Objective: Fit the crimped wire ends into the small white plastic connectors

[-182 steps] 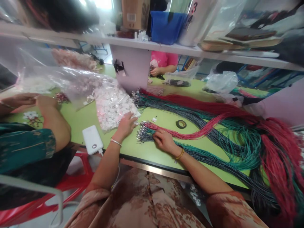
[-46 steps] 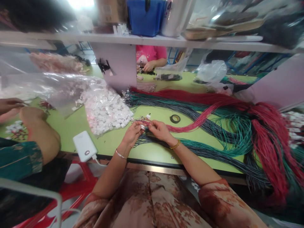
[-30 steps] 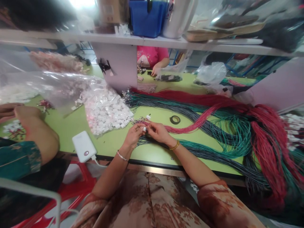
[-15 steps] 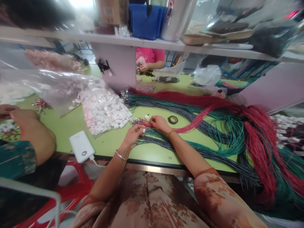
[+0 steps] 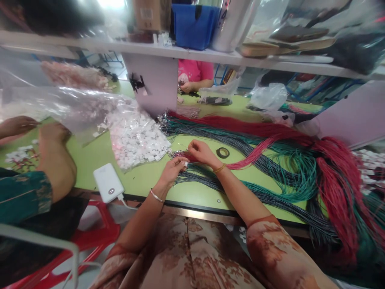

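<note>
At the left hand [image 5: 171, 173], a white piece [image 5: 185, 164] (small, blocky).

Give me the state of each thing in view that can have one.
Left hand: gripping a white piece.
Right hand: over the pink cords, grip unclear.
Power bank: lying flat, cable plugged in.
Tape roll: lying flat.
Bag: lying, white pieces inside.
Blue bin: upright on the shelf.
</note>
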A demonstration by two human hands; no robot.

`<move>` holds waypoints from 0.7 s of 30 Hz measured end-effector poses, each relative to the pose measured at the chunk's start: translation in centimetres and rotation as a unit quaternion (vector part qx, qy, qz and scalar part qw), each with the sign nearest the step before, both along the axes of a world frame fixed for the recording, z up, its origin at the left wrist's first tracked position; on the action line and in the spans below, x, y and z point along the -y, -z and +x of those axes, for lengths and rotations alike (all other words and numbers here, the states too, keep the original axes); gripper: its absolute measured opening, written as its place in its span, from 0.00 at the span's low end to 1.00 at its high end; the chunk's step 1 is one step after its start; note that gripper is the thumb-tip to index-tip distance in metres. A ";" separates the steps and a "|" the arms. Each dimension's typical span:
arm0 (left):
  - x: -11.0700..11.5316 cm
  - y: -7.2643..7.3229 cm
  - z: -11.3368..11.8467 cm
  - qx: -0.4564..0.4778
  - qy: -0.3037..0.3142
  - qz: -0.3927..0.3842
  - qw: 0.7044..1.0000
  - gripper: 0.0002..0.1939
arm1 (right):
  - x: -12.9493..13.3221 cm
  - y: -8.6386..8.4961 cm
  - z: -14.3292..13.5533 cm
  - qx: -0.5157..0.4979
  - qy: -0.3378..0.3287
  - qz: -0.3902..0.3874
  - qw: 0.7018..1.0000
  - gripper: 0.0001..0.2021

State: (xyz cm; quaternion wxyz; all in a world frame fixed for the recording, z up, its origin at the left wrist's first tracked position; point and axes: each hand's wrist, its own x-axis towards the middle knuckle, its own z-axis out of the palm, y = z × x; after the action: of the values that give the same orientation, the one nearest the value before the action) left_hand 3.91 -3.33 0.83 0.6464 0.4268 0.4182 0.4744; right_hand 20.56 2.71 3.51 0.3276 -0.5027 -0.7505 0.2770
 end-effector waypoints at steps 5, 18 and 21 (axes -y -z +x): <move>0.1 -0.2 -0.2 0.038 -0.003 0.007 0.999 0.12 | 1.1 -1.9 -1.7 -0.133 -0.045 -0.060 0.988 0.09; -0.3 0.5 -0.1 0.170 0.007 -0.044 0.984 0.13 | 5.3 0.0 0.1 -0.120 -0.050 -0.123 0.984 0.15; -0.3 0.5 -0.1 0.168 0.003 -0.034 0.985 0.14 | 5.3 -0.1 0.1 -0.125 -0.071 -0.133 0.981 0.14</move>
State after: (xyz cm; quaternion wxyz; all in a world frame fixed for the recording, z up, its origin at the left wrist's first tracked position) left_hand 3.77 -3.02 0.34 0.7233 0.3199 0.3183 0.5226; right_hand 20.64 -2.61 3.56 0.3280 -0.4485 -0.6941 0.4577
